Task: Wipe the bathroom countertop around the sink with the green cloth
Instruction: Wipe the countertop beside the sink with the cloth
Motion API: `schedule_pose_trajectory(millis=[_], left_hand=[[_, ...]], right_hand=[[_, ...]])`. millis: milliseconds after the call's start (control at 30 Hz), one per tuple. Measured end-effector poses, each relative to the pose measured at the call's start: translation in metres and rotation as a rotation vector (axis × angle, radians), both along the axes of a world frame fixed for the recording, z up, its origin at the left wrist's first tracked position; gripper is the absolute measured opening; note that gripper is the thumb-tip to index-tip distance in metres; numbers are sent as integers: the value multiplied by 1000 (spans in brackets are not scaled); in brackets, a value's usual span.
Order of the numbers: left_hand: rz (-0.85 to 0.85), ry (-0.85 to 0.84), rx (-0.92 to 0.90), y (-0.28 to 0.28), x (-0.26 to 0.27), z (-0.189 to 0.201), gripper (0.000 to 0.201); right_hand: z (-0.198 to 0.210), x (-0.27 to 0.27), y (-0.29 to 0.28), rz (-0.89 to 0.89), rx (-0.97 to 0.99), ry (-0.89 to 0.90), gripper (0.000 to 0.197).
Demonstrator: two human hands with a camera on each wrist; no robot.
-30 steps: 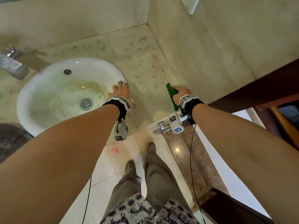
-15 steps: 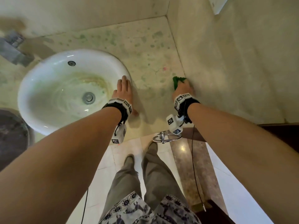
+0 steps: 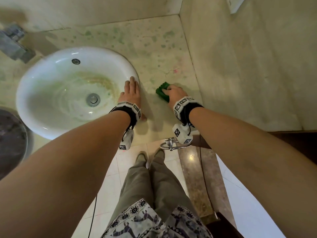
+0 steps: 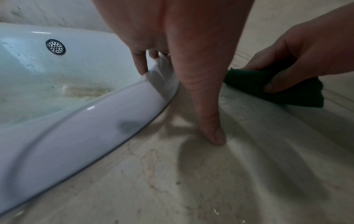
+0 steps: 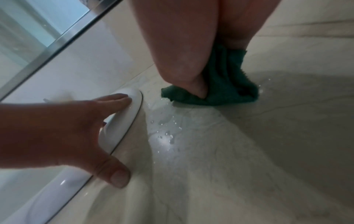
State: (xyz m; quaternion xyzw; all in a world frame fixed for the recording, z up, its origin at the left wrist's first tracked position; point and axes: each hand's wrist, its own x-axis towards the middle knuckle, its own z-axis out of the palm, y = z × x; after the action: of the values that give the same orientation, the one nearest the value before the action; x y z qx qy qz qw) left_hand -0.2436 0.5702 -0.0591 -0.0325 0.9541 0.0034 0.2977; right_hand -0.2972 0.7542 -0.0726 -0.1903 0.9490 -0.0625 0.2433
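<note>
The green cloth [image 3: 161, 92] lies bunched on the beige stone countertop [image 3: 151, 48], just right of the white sink [image 3: 51, 93]. My right hand [image 3: 172, 92] grips the cloth [image 4: 283, 89] and presses it onto the stone, thumb curled over its near edge. The right wrist view shows the cloth [image 5: 224, 89] under that thumb. My left hand [image 3: 130, 88] rests flat on the sink's right rim [image 5: 124, 119] with straight fingers and holds nothing. Its thumb [image 4: 212, 133] touches the countertop beside the rim. A narrow strip of bare stone separates the two hands.
Water drops [image 5: 164, 136] glisten on the stone between sink and cloth. A side wall [image 3: 248, 74] rises close to the right of the cloth. The faucet [image 3: 13, 43] sits at the far left. A chrome towel ring [image 3: 171, 146] hangs below the counter's front edge.
My right hand has slid the cloth from the wall side leftward toward the sink. The left hand has stayed on the sink rim.
</note>
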Motion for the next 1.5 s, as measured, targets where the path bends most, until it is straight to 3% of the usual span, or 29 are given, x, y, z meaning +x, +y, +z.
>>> schedule_pose_trajectory(millis=[300,400,500,633,833,1033,1233,1333,1500], left_hand=[[-21,-35,-11,1,0,7,156],[-38,-15,2,-1,2,6,155],[-37,-13,29,-5,3,3,154],[-32,27,62,-9,4,-1,152],[-31,20,86,-12,3,-4,154],[-23,13,86,-11,4,-3,156],[-3,-17,85,-9,0,0,157],[-12,-6,70,-8,2,2,157],[-9,-14,64,-6,2,3,157]], right_hand=[[-5,30,8,37,-64,-98,60],[-9,37,24,-72,-86,-64,54],[-18,37,42,-271,-57,5,63],[-21,22,36,-527,-34,-34,49],[-14,4,-4,-322,-36,-13,70],[-10,15,-32,-26,-30,2,71],[-13,36,-3,237,-11,5,61],[-16,35,22,76,-17,-22,52],[-21,15,51,-371,29,3,66]])
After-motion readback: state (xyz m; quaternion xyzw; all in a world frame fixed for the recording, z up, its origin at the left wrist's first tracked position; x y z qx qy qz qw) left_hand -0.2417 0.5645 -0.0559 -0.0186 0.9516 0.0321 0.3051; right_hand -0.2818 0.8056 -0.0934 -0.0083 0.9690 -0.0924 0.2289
